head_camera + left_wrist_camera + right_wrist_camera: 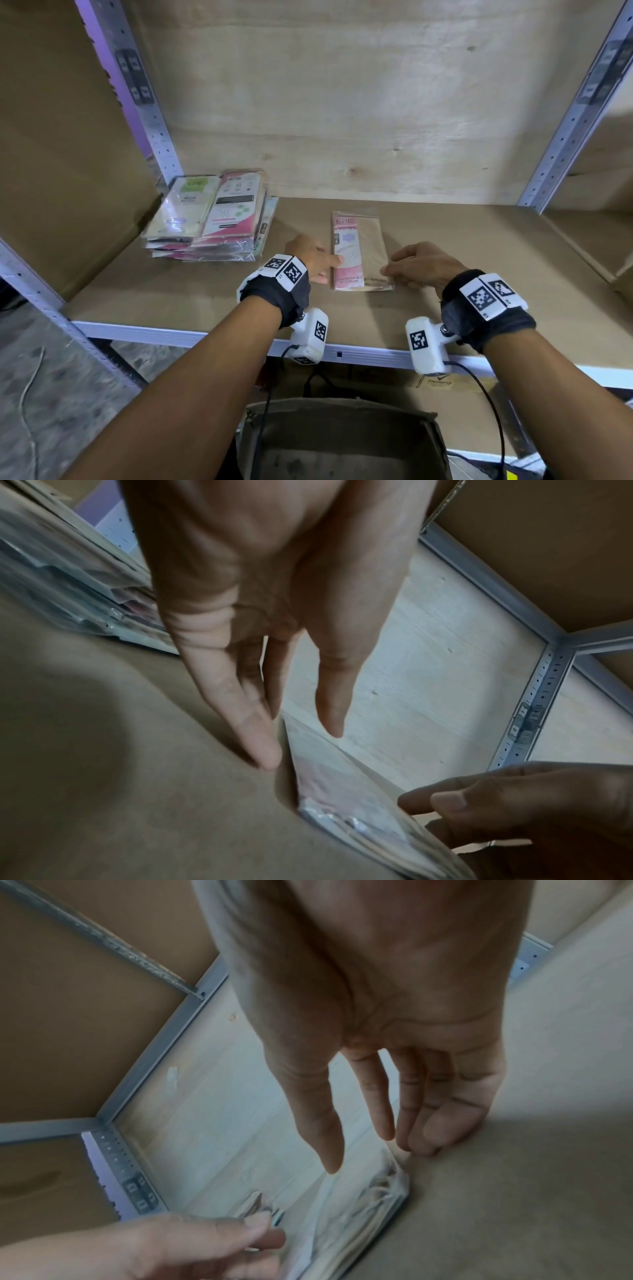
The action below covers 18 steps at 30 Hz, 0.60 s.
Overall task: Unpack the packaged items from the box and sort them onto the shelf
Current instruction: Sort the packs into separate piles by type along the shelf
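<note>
hands (363, 265) flank flat crinkly plastic packet (359, 251).

Glossy plastic packet (359, 251); seemingly matt cardboard shelf (479, 274).

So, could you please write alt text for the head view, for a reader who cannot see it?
Two hands, left hand and right hand, touch opposite sides of a flat pink packet lying on a brown shelf. A stack of similar packets sits at far left; an open cardboard box stands below.

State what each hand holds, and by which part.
Neither lifts anything: the pink packet lies flat on the shelf; left hand and right hand touch its long side edges with straight fingers.
</note>
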Motion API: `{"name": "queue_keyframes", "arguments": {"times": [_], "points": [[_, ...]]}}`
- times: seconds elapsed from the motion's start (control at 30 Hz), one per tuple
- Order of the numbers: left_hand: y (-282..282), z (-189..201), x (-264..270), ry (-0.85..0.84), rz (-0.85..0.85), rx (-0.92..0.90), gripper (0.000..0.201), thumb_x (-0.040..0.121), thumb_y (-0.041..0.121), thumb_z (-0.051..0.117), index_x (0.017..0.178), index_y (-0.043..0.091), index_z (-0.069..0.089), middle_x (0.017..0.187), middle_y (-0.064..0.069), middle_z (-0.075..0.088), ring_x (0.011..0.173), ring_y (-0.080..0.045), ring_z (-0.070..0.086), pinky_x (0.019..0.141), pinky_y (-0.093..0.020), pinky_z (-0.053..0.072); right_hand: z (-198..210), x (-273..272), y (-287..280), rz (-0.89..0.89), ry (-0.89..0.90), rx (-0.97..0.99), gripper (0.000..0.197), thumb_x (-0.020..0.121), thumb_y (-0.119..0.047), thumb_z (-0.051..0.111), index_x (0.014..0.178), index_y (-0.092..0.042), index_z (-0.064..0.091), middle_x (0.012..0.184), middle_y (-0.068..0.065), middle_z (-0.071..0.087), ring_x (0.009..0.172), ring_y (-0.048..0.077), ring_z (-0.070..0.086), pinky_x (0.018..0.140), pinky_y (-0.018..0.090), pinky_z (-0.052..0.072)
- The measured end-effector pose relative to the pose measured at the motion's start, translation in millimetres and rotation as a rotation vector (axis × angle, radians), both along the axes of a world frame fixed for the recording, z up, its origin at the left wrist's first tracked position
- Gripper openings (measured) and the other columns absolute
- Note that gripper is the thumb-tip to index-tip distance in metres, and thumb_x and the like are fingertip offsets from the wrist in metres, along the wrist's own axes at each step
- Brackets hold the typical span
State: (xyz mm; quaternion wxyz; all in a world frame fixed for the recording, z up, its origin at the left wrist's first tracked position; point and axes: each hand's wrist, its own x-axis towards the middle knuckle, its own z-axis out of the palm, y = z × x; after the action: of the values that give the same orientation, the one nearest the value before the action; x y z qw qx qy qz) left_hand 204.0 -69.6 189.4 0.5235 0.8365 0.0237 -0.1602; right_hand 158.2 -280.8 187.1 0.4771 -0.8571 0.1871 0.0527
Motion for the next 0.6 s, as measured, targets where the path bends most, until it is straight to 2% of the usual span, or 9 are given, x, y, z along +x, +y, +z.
{"name": "queue_keyframes", "arguments": {"times": [0.03,0.1,0.2,0.27,0.43,0.5,0.6], "points": [[-0.6,-0.1,0.4,0.003,0.002,0.002,0.055,0.081,0.016,0.082,0.127,0.0,0.057,0.119,-0.018,0.068,0.084,-0.026,0.071,0.076,-0.039,0.063,-0.6,0.1,1.3,0.011,0.007,0.043,0.028,0.074,-0.019,0.084,0.095,-0.012,0.066,0.078,0.004,0.068,0.069,0.015,0.059,0.061,0.027,0.047],[-3.7,1.0,0.6,0.046,-0.039,-0.023,0.044,0.083,0.012,0.079,0.121,-0.002,0.061,0.119,-0.02,0.069,0.088,-0.026,0.072,0.079,-0.038,0.062,-1.0,0.0,2.8,0.032,0.009,0.093,0.03,0.076,-0.015,0.082,0.099,-0.011,0.063,0.079,0.006,0.068,0.07,0.016,0.061,0.065,0.028,0.051],[-12.6,8.1,-1.1,0.149,-0.1,-0.063,0.04,0.087,0.007,0.074,0.123,-0.006,0.061,0.125,-0.023,0.066,0.111,-0.031,0.067,0.087,-0.034,0.057,-1.4,0.3,0.4,0.05,-0.002,0.121,0.037,0.078,-0.012,0.081,0.108,-0.011,0.06,0.085,0.008,0.068,0.075,0.019,0.063,0.071,0.03,0.053],[-23.0,12.2,-2.5,0.181,-0.126,-0.084,0.039,0.088,0.003,0.071,0.125,-0.006,0.059,0.128,-0.023,0.063,0.118,-0.031,0.063,0.088,-0.032,0.055,-0.9,-1.6,-8.6,0.034,-0.011,0.132,0.038,0.079,-0.01,0.079,0.112,-0.009,0.06,0.084,0.009,0.068,0.073,0.019,0.063,0.072,0.03,0.053],[-63.1,17.7,-3.3,0.202,-0.197,-0.123,0.037,0.087,-0.002,0.071,0.122,-0.006,0.059,0.128,-0.025,0.063,0.12,-0.032,0.063,0.096,-0.037,0.054,1.6,-11.2,-47.1,-0.051,-0.02,0.13,0.037,0.082,-0.007,0.077,0.116,-0.005,0.062,0.085,0.01,0.067,0.067,0.015,0.061,0.059,0.022,0.051],[-83.2,20.4,-4.8,0.237,-0.224,-0.137,0.028,0.089,-0.002,0.069,0.115,-0.002,0.06,0.131,-0.025,0.061,0.124,-0.032,0.06,0.095,-0.036,0.054,2.0,-15.8,-64.7,-0.084,-0.026,0.114,0.037,0.082,-0.009,0.076,0.116,-0.005,0.063,0.087,0.009,0.067,0.069,0.015,0.06,0.059,0.022,0.05],[-112.2,22.3,-5.5,0.307,-0.248,-0.162,0.007,0.092,-0.002,0.065,0.095,0.002,0.061,0.136,-0.024,0.058,0.128,-0.031,0.057,0.091,-0.032,0.052,2.5,-21.5,-90.4,-0.104,-0.026,0.08,0.034,0.083,-0.014,0.076,0.114,-0.008,0.063,0.09,0.007,0.066,0.075,0.016,0.06,0.062,0.025,0.048]]}}
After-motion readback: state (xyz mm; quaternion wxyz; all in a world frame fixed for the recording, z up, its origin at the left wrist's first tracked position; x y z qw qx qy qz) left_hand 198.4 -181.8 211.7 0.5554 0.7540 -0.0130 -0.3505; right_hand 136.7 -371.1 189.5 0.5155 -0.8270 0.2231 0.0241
